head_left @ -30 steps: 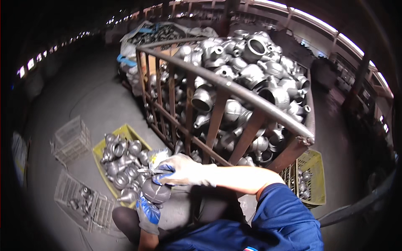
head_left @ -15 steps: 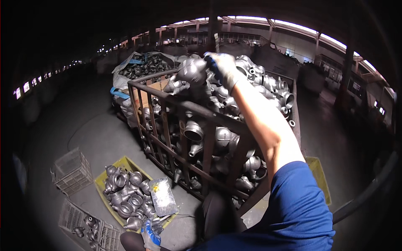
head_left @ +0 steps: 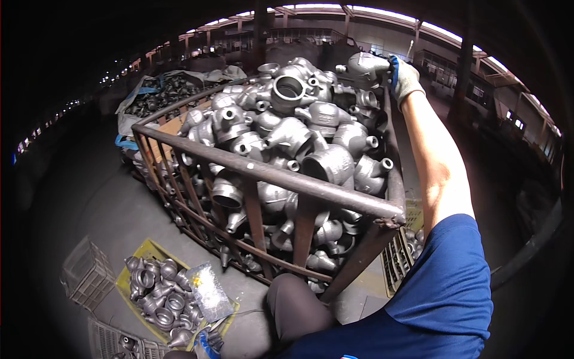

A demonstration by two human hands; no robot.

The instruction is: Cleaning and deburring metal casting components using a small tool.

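My right hand [head_left: 404, 79], in a pale glove with blue-coated fingers, is closed on the narrow end of a bulbous grey metal casting [head_left: 363, 69]. The casting is raised above the far right corner of a rusty metal cage [head_left: 263, 170]. Heaped to the cage's brim are more grey castings [head_left: 290, 134], some with wide round mouths, others with narrow necks. Low in the view, my left hand [head_left: 206, 345], gloved in blue and white, rests at the near end of a yellow bin [head_left: 124, 281] full of similar castings. Its fingers are mostly hidden.
A flat, shiny tray-like piece [head_left: 209, 293] lies over the yellow bin's side. Grey plastic crates [head_left: 89, 278] stand on the left floor. Behind the cage is a white sack [head_left: 128, 113] of small parts. Another yellow crate [head_left: 394, 263] sits right of the cage.
My right hand has carried the casting from the cage's far left across the heap to its far right. The view has shifted, and the cage looks closer. My left hand stays by the yellow bin.
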